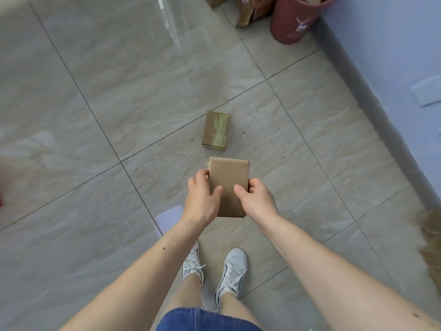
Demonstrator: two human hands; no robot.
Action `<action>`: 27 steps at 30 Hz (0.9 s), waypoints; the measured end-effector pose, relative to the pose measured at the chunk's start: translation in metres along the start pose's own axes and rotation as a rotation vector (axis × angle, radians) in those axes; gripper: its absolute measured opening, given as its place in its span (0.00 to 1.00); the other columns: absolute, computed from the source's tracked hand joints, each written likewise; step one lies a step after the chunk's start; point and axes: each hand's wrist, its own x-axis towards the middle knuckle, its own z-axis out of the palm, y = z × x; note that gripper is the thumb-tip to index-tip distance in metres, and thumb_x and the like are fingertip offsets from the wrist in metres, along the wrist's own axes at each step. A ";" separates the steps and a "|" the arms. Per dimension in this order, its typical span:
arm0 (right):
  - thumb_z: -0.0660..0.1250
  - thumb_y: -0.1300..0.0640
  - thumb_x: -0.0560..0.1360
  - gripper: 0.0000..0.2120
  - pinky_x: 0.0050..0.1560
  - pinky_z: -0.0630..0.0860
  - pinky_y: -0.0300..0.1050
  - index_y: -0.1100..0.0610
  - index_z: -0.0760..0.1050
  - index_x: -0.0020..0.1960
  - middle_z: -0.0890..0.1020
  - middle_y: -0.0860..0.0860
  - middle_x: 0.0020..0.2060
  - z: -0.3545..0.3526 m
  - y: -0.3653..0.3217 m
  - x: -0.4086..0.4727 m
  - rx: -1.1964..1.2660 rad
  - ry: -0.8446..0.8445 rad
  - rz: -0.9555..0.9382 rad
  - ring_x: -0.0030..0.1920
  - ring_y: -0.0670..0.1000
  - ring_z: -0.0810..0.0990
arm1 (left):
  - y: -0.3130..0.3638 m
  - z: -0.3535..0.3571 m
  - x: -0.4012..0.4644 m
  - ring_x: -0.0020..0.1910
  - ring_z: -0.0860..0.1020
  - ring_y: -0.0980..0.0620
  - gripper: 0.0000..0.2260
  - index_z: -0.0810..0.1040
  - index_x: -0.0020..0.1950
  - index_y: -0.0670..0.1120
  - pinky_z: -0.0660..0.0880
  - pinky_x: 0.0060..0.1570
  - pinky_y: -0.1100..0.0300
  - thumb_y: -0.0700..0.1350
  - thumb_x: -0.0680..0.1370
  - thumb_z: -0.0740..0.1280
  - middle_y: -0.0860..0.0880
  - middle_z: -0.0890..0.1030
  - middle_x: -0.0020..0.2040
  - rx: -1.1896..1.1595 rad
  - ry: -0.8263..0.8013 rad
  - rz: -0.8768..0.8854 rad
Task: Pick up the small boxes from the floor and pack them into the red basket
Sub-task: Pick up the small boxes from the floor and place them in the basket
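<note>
Between left hand (202, 199) and right hand (254, 199), one plain box (228, 177) is gripped at centre frame; a taped box (216, 130) is left on the floor (119, 91), basket unseen.

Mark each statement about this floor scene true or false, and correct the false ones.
1. Both hands hold one plain brown box. True: the left hand and right hand grip its sides.
2. A second, taped box lies on the floor beyond the held one. True.
3. The taped box touches the wall. False: it lies on open tiles, apart from the wall.
4. The person is barefoot. False: white sneakers are on both feet.
5. A dark red bin stands by the wall. True.
</note>
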 end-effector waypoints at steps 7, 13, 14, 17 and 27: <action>0.66 0.49 0.76 0.17 0.53 0.73 0.47 0.58 0.72 0.59 0.80 0.54 0.54 -0.035 -0.096 -0.133 -0.079 0.008 -0.174 0.55 0.55 0.78 | 0.063 -0.098 -0.115 0.58 0.74 0.41 0.20 0.65 0.70 0.51 0.73 0.61 0.45 0.45 0.79 0.64 0.46 0.67 0.64 -0.112 0.150 0.037; 0.67 0.49 0.76 0.19 0.49 0.73 0.46 0.60 0.70 0.61 0.78 0.54 0.57 -0.031 -0.150 -0.228 -0.130 -0.035 -0.319 0.53 0.54 0.76 | 0.076 -0.170 -0.205 0.59 0.75 0.43 0.21 0.64 0.71 0.53 0.75 0.60 0.46 0.45 0.79 0.62 0.46 0.73 0.62 -0.217 0.283 0.034; 0.67 0.48 0.76 0.19 0.50 0.74 0.48 0.59 0.70 0.60 0.78 0.54 0.58 -0.026 -0.156 -0.241 -0.144 -0.046 -0.341 0.55 0.55 0.77 | 0.074 -0.180 -0.218 0.60 0.75 0.43 0.21 0.64 0.70 0.53 0.75 0.60 0.45 0.45 0.78 0.62 0.46 0.75 0.62 -0.241 0.300 0.031; 0.67 0.46 0.75 0.21 0.47 0.75 0.48 0.58 0.69 0.60 0.77 0.54 0.58 -0.008 -0.171 -0.279 -0.220 -0.077 -0.393 0.56 0.56 0.78 | 0.061 -0.209 -0.252 0.57 0.77 0.44 0.20 0.64 0.69 0.53 0.77 0.56 0.48 0.44 0.78 0.62 0.46 0.79 0.59 -0.347 0.332 -0.012; 0.68 0.48 0.75 0.17 0.57 0.76 0.53 0.57 0.69 0.56 0.78 0.51 0.51 0.117 -0.222 -0.370 -0.292 -0.190 -0.487 0.55 0.54 0.78 | -0.026 -0.334 -0.309 0.58 0.77 0.43 0.24 0.64 0.69 0.55 0.76 0.58 0.47 0.44 0.74 0.64 0.47 0.78 0.60 -0.439 0.427 -0.056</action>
